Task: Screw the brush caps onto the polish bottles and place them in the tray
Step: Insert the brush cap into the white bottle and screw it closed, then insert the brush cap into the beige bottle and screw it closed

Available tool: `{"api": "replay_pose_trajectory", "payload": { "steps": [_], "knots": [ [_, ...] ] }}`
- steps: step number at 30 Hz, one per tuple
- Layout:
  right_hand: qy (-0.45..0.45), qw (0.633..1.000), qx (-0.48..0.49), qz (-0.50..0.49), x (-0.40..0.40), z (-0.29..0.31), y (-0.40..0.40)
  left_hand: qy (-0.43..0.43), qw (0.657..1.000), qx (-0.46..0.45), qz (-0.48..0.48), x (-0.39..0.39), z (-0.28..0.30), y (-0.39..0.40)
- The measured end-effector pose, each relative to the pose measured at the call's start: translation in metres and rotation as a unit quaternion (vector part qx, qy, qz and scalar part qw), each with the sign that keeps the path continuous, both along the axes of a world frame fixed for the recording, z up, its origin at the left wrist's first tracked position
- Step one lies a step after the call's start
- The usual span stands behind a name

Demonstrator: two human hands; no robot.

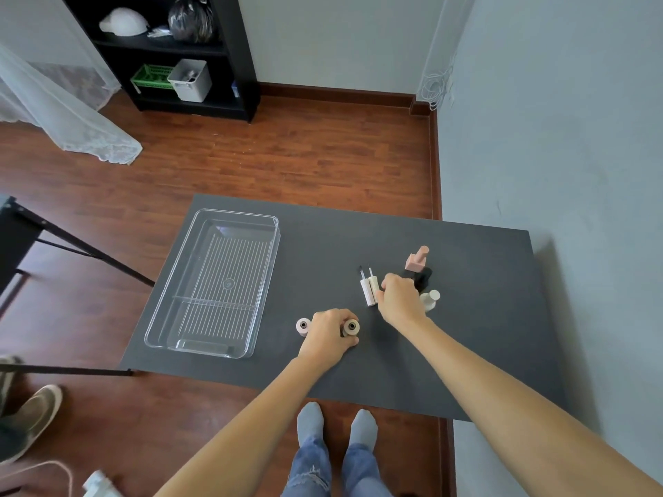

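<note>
Right now my left hand [328, 333] is curled around an open beige polish bottle [351, 327], low and centre in the frame on the dark table [466, 353], its mouth facing up. A second open bottle, pink [303, 326], stands just left of that hand. My right hand [400, 297] reaches over the two white brush caps [369, 290] lying side by side near the middle, fingers bent down by them; I cannot tell whether they have closed on one yet. Three capped bottles, pink [417, 260], black [421, 278] and white [430, 299], cluster behind my right hand, and my knuckles could topple them. The clear tray [172, 299] at left holds nothing. A wet brush could also smear the table if I fumble it.
</note>
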State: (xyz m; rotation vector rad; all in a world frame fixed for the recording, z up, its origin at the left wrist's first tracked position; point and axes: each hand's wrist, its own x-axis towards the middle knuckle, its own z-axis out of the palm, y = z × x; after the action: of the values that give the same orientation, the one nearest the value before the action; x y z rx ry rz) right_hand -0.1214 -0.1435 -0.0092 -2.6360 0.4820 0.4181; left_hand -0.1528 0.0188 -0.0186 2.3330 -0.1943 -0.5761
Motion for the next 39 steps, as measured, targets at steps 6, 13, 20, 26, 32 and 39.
{"api": "replay_pose_trajectory", "payload": {
  "steps": [6, 13, 20, 26, 32, 39],
  "knots": [
    [0.012, 0.999, -0.013, -0.043, 0.016, -0.017, 0.006, -0.001, 1.000, -0.018, 0.010, -0.005, 0.005, 0.006],
    [-0.036, 0.995, 0.029, -0.083, 0.028, 0.009, 0.002, -0.007, 0.996, -0.075, 0.052, 0.002, 0.028, 0.006],
    [-0.258, 0.940, 0.186, -0.119, 0.026, 0.105, -0.028, -0.051, 0.979, -0.177, 0.088, 0.039, 0.094, 0.005],
    [-0.367, 0.842, 0.373, -0.134, 0.029, 0.202, -0.043, -0.116, 0.958, -0.246, 0.091, 0.073, 0.166, -0.012],
    [-0.471, 0.771, 0.429, -0.012, 0.031, 0.297, -0.045, -0.184, 0.930, -0.305, 0.091, 0.086, 0.231, -0.029],
    [-0.500, 0.813, 0.283, 0.091, 0.031, 0.360, -0.038, -0.232, 0.910, -0.328, 0.100, 0.081, 0.281, -0.040]
  ]
}}
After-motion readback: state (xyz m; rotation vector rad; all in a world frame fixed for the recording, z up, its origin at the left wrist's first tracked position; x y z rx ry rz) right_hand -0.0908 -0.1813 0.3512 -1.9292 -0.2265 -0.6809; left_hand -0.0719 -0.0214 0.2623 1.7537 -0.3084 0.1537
